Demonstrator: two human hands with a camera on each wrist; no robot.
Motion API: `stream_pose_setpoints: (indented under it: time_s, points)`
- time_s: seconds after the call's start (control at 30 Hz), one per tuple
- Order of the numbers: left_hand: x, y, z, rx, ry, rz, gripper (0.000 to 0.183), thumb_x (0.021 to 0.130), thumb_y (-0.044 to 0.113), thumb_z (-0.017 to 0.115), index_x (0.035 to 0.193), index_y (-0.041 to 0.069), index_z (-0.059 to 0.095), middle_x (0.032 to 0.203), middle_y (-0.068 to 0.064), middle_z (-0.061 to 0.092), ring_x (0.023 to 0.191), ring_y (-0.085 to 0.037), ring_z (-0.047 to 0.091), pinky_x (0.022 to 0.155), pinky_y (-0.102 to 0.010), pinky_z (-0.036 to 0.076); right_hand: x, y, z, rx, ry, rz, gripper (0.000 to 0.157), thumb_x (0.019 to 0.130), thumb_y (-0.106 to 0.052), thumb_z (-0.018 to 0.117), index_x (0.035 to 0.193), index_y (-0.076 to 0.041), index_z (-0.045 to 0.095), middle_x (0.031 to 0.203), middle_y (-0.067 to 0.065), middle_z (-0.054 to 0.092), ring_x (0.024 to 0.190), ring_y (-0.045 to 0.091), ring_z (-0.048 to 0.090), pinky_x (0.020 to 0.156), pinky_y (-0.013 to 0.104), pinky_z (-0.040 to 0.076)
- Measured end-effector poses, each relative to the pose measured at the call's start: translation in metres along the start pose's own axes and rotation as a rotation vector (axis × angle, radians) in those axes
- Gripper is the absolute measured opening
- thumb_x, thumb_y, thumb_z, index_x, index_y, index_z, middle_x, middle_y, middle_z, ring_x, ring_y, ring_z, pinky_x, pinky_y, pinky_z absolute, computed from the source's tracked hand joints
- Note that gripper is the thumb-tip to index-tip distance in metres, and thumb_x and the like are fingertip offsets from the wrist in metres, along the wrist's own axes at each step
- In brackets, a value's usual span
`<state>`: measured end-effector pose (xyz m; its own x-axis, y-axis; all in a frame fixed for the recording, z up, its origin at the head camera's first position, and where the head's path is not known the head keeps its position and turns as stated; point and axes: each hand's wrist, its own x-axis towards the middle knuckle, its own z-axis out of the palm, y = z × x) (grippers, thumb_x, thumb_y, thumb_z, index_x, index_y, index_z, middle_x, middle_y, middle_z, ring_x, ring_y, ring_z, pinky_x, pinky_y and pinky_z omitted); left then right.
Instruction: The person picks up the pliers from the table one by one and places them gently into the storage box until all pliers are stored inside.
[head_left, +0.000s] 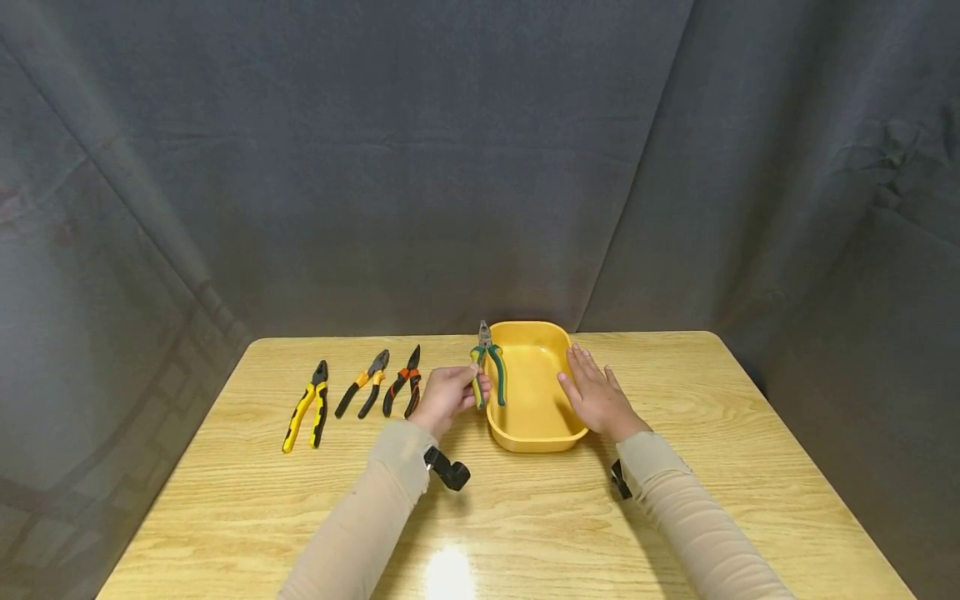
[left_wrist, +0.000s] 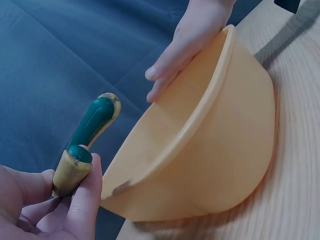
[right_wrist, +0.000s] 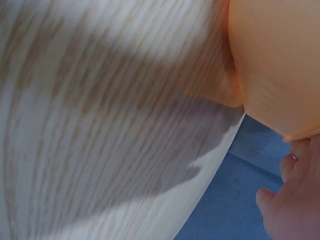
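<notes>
My left hand (head_left: pixel 448 393) grips one handle of a pair of combination pliers (head_left: pixel 502 375) with green and yellow grips. Their metal head points away from me, and the pliers overlap the left rim of a yellow plastic basin (head_left: pixel 534 444) in the head view. From the left wrist, the two handle ends of the pliers (left_wrist: pixel 92 120) face the camera, higher than the basin's near rim (left_wrist: pixel 192 125). My right hand (head_left: pixel 598 398) lies with extended fingers on the right rim of the basin, thumb over the inside. The basin's visible floor holds nothing.
Left of the basin lie needle-nose pliers (head_left: pixel 413 377) with orange and black handles, orange-black pliers (head_left: pixel 377 364), and yellow-black pliers (head_left: pixel 321 385). All rest on the wooden table (head_left: pixel 525 533). A grey curtain (head_left: pixel 420 167) hangs behind the table's far edge.
</notes>
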<state>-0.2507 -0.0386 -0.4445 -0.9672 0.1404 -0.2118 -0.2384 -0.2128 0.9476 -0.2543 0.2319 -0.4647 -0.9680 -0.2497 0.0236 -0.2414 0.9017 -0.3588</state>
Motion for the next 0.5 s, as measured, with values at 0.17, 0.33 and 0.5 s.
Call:
stream_pose_setpoints:
  time_s: [0.17,0.33,0.5]
  points:
    - [-0.001,-0.002,0.006,0.016,-0.006,0.0,0.035,0.107,0.012,0.052,0.12,-0.019,0.06,0.091,-0.011,0.072,0.078,-0.012,0.07,0.077,-0.026,0.06,0.0,-0.001,-0.001,-0.005,0.007,0.0,0.068,0.111,-0.046,0.016,0.161,0.001,0.013,0.169,0.017,0.007,0.154,0.037,0.008,0.121,0.062,0.006]
    - [-0.001,-0.002,0.011,0.019,-0.001,-0.002,0.034,0.107,0.012,0.052,0.119,-0.018,0.061,0.09,-0.01,0.072,0.078,-0.011,0.07,0.077,-0.025,0.06,0.001,-0.001,-0.001,-0.01,0.009,0.0,0.067,0.111,-0.045,0.017,0.161,0.001,0.013,0.168,0.017,0.007,0.154,0.038,0.01,0.121,0.062,0.008]
    - [-0.003,-0.005,0.016,0.045,-0.007,0.002,0.033,0.107,0.014,0.052,0.114,-0.016,0.064,0.089,-0.01,0.073,0.075,-0.01,0.069,0.065,-0.017,0.056,0.0,-0.002,-0.001,-0.007,0.006,0.0,0.067,0.111,-0.044,0.018,0.161,0.001,0.014,0.168,0.017,0.009,0.154,0.037,0.009,0.121,0.062,0.007]
